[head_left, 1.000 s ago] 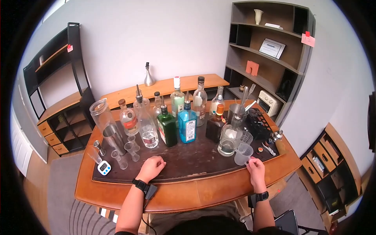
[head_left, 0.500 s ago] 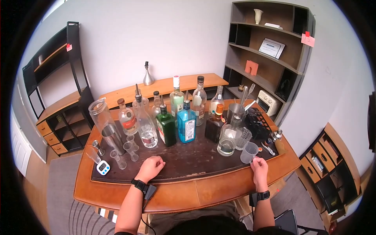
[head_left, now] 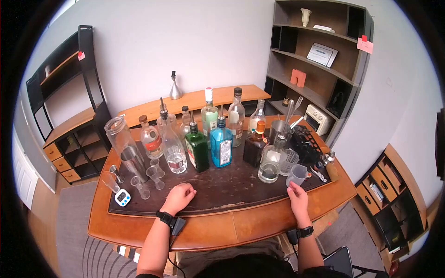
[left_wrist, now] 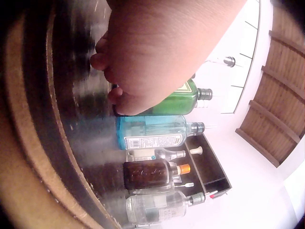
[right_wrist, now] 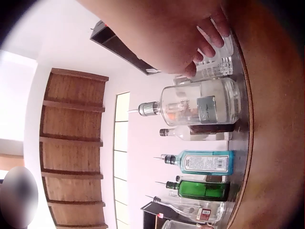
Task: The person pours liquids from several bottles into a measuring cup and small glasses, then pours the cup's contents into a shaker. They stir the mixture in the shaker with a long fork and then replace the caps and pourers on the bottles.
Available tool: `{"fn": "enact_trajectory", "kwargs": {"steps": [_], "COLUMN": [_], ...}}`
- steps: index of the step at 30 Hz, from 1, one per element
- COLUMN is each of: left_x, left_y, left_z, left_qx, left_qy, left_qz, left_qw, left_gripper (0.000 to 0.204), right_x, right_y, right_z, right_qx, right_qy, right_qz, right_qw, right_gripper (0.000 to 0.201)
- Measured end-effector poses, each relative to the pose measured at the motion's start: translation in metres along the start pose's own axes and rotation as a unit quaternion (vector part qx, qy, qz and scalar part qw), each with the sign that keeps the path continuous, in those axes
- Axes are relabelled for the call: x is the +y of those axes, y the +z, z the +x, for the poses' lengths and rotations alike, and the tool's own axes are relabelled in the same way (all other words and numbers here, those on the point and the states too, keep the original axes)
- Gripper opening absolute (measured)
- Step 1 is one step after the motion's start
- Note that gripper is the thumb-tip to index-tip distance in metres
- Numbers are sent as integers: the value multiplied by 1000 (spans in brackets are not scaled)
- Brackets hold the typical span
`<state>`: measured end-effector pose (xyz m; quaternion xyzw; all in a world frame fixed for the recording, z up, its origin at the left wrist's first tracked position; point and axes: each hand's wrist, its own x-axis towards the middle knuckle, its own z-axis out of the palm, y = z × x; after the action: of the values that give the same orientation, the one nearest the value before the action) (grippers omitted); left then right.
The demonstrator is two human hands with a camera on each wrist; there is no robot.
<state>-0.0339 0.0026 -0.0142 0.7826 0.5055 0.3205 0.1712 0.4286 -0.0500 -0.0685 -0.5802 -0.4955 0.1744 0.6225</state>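
Observation:
My left hand [head_left: 180,198] rests loosely curled on the dark table mat and holds nothing. In the left wrist view its fingers [left_wrist: 102,62] hang near the mat, overlapping the green bottle [left_wrist: 183,98]. My right hand [head_left: 299,200] is in front of a clear plastic measuring cup [head_left: 296,175], fingertips right by its near side. Relaxed, spread fingers [right_wrist: 207,47] show in the right wrist view, gripping nothing. Behind the cup stand a ribbed glass [head_left: 289,162] and a clear square bottle with a pourer [head_left: 269,169]. The blue bottle [head_left: 222,147] and the brown bottle [head_left: 256,150] stand upright farther left.
Several clear double-ended jiggers [head_left: 140,187] and a white timer [head_left: 122,198] are at the left. A tall shaker [head_left: 133,160] and a clear pour-spout bottle [head_left: 175,155] stand behind them. At right lie a black rack [head_left: 307,146] and metal tools [head_left: 319,174].
The measuring cup has shifted right, away from the square bottle, with my right hand on it. My right hand has since let go and drawn slightly left. The left hand stays still.

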Motion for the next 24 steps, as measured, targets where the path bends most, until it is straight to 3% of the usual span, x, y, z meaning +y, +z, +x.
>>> {"fn": "enact_trajectory", "kwargs": {"steps": [4, 7, 9, 12, 15, 17, 19, 21, 24], "left_x": [1, 0, -1, 0, 1, -2, -1, -1, -1], "left_y": [1, 1, 1, 2, 1, 2, 0, -1, 1], "left_z": [1, 0, 0, 1, 0, 0, -1, -1, -1], "left_qx": [1, 1, 1, -2, -1, -4, 0, 3, -5], "left_qy": [5, 5, 5, 7, 8, 0, -4, -9, -25], "left_qz": [2, 3, 4, 1, -5, 4, -1, -6, -8], "left_qw": [1000, 1000, 1000, 1000, 1000, 1000, 1000, 1000, 1000], "left_gripper": [19, 18, 18, 18, 18, 18, 18, 18, 19], "right_x": [-13, 14, 7, -7, -1, 6, 27, 41, 49], "right_y": [-15, -34, -50, -70, -73, -73, -75, -73, -78], "right_z": [-1, 14, 32, 59, 83, 92, 105, 105, 106], "right_qx": [-63, 37, 77, 34, -3, 2, -108, -87, 92], "right_qy": [65, 26, 11, 12, -6, -31, -14, -42, -20], "right_qz": [5, 11, -96, -348, -398, -392, -323, -304, -190], "right_qw": [996, 999, 992, 937, 918, 919, 940, 948, 977], "right_gripper": [19, 17, 24, 50, 55, 50, 40, 31, 33]}}
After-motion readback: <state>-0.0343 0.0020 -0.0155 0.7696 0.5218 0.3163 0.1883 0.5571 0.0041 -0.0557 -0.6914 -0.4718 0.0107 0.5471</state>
